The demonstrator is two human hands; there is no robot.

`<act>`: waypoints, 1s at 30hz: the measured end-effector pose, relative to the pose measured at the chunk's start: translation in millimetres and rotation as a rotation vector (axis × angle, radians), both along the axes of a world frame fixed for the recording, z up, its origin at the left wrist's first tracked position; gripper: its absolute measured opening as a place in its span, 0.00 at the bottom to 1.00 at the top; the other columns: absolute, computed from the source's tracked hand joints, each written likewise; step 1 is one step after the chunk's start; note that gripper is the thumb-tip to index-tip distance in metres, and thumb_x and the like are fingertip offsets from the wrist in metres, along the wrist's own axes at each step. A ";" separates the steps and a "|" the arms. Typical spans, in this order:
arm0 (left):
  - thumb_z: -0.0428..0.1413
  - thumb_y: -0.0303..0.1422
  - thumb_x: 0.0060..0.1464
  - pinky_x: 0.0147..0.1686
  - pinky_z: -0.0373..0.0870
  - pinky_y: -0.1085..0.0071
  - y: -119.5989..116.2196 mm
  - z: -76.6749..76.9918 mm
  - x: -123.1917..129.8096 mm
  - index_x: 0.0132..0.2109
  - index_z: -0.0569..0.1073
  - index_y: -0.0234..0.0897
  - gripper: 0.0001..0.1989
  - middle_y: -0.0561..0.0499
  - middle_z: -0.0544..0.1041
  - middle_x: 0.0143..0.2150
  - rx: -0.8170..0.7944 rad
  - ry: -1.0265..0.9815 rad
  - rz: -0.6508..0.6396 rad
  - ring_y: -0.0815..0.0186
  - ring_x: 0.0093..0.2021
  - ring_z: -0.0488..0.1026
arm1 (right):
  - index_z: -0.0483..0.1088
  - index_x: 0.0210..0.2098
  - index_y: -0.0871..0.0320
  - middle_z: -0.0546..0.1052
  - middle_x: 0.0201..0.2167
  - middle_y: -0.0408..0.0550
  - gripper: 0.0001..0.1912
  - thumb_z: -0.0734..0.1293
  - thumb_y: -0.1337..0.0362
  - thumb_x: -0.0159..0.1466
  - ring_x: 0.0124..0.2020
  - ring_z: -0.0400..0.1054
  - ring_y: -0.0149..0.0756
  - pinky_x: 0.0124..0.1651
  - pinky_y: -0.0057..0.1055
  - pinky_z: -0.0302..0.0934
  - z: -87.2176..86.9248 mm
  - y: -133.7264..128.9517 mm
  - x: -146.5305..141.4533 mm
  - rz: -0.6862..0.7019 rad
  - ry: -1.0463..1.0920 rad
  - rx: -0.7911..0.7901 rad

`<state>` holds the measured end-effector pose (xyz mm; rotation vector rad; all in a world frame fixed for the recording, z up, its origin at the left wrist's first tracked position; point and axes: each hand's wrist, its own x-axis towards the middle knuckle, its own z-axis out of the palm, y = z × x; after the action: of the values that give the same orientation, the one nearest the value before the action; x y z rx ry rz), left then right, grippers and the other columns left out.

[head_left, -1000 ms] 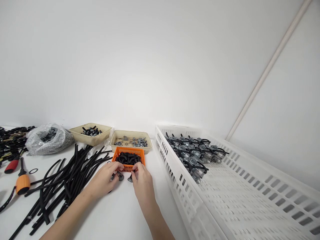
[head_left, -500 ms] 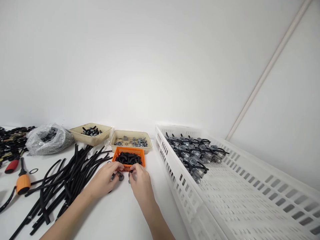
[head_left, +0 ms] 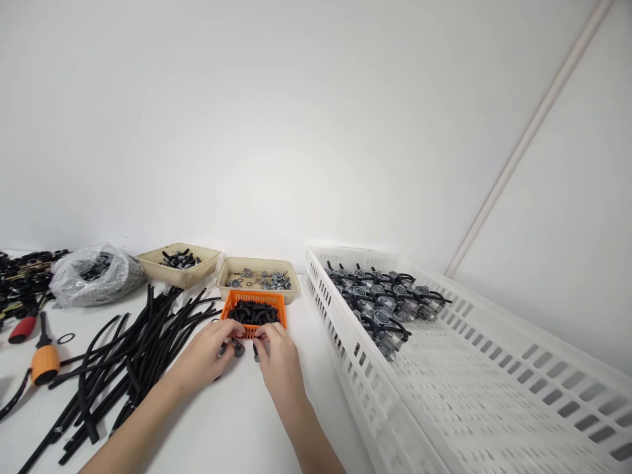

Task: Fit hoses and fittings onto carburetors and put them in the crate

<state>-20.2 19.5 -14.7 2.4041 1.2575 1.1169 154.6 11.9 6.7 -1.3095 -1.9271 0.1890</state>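
Observation:
My left hand [head_left: 207, 352] is closed around a small grey and black part [head_left: 237, 348], just in front of the orange basket [head_left: 282, 309]. Beside it on the right, my right hand [head_left: 277, 355] pinches a small dark piece [head_left: 256, 351], partly hidden by the fingers. A short gap separates the two hands. Short black tube pieces [head_left: 253, 313] fill the orange basket. Behind that basket, a beige tray [head_left: 295, 289] holds small grey parts and a black ring.
Long black tubes [head_left: 143, 349] lie at left, near an orange-handled tool [head_left: 45, 364], a red handle [head_left: 22, 329] and a plastic bag [head_left: 93, 289]. Another beige tray [head_left: 210, 266] stands behind. At right, a large white crate [head_left: 370, 395] holds several assembled parts [head_left: 380, 296].
The small dark piece at my right hand has turned slightly and now points downward below the fingertips. My left hand has hardly moved.

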 end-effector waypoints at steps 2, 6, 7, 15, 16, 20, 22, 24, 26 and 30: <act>0.47 0.22 0.54 0.42 0.69 0.65 -0.2 -0.1 0.0 0.43 0.69 0.39 0.12 0.48 0.77 0.39 -0.001 0.000 0.003 0.60 0.42 0.73 | 0.69 0.32 0.55 0.74 0.33 0.44 0.12 0.61 0.78 0.59 0.35 0.71 0.38 0.36 0.30 0.61 0.0 -0.6 -0.2 0.004 -0.015 0.002; 0.48 0.22 0.53 0.42 0.69 0.65 -0.9 -0.1 0.2 0.43 0.69 0.40 0.12 0.49 0.77 0.39 -0.003 -0.003 0.016 0.60 0.42 0.73 | 0.69 0.34 0.55 0.75 0.33 0.45 0.14 0.60 0.79 0.58 0.36 0.71 0.39 0.37 0.31 0.61 0.1 -1.2 -0.6 0.014 -0.033 0.009; 0.48 0.22 0.53 0.43 0.69 0.65 -0.9 -0.2 0.1 0.43 0.69 0.40 0.12 0.48 0.77 0.40 -0.002 -0.003 0.018 0.60 0.42 0.73 | 0.70 0.34 0.55 0.76 0.33 0.45 0.14 0.60 0.79 0.58 0.36 0.71 0.39 0.36 0.31 0.61 0.2 -1.1 -0.6 0.014 -0.034 0.011; 0.48 0.23 0.54 0.43 0.69 0.63 0.6 -1.6 -1.0 0.43 0.69 0.40 0.12 0.47 0.77 0.40 -0.018 0.004 0.009 0.59 0.42 0.73 | 0.71 0.33 0.56 0.76 0.33 0.46 0.14 0.60 0.79 0.57 0.35 0.72 0.37 0.37 0.29 0.63 -0.9 1.0 -1.4 0.016 0.004 0.020; 0.48 0.23 0.54 0.43 0.69 0.63 0.4 -1.5 -1.0 0.43 0.69 0.40 0.12 0.47 0.77 0.40 -0.015 0.004 0.011 0.59 0.42 0.73 | 0.71 0.32 0.56 0.76 0.32 0.46 0.13 0.61 0.78 0.58 0.34 0.72 0.38 0.36 0.30 0.63 -1.3 1.3 -1.5 0.009 0.012 0.017; 0.48 0.22 0.54 0.44 0.69 0.64 -1.2 -0.1 -0.5 0.43 0.68 0.40 0.12 0.48 0.76 0.40 -0.010 0.007 0.018 0.59 0.42 0.73 | 0.69 0.31 0.56 0.73 0.32 0.45 0.08 0.64 0.76 0.57 0.31 0.70 0.36 0.34 0.29 0.64 -3.2 2.4 -0.9 -0.001 0.035 -0.004; 0.48 0.22 0.54 0.44 0.69 0.64 -1.8 0.6 -0.4 0.43 0.68 0.40 0.12 0.48 0.76 0.40 -0.012 0.010 0.018 0.59 0.43 0.73 | 0.68 0.30 0.56 0.71 0.32 0.45 0.10 0.64 0.77 0.57 0.32 0.70 0.35 0.35 0.29 0.65 -4.1 2.9 -0.4 0.000 0.041 -0.012; 0.48 0.22 0.54 0.44 0.69 0.64 -2.0 1.2 -0.5 0.43 0.68 0.40 0.12 0.48 0.76 0.40 -0.015 0.014 0.021 0.59 0.43 0.73 | 0.68 0.30 0.56 0.70 0.33 0.45 0.10 0.63 0.78 0.57 0.32 0.70 0.35 0.35 0.29 0.65 -4.8 3.2 -0.1 0.000 0.041 -0.017; 0.48 0.22 0.54 0.43 0.69 0.65 -1.7 1.3 -0.7 0.43 0.69 0.40 0.12 0.49 0.77 0.40 -0.016 0.017 0.029 0.59 0.42 0.73 | 0.67 0.30 0.56 0.69 0.33 0.45 0.11 0.62 0.79 0.57 0.32 0.70 0.35 0.36 0.30 0.66 -5.1 3.3 0.0 0.001 0.038 -0.021; 0.48 0.22 0.54 0.43 0.69 0.65 -1.3 1.1 -0.8 0.43 0.68 0.40 0.12 0.49 0.77 0.40 -0.008 0.019 0.034 0.60 0.42 0.73 | 0.67 0.32 0.56 0.69 0.34 0.46 0.13 0.60 0.80 0.57 0.34 0.70 0.36 0.36 0.30 0.65 -4.3 2.7 0.5 -0.013 0.023 -0.031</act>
<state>-21.0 18.2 -13.6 2.4021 1.3108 1.0984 155.1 14.6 2.4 -1.3336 -1.9031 0.2270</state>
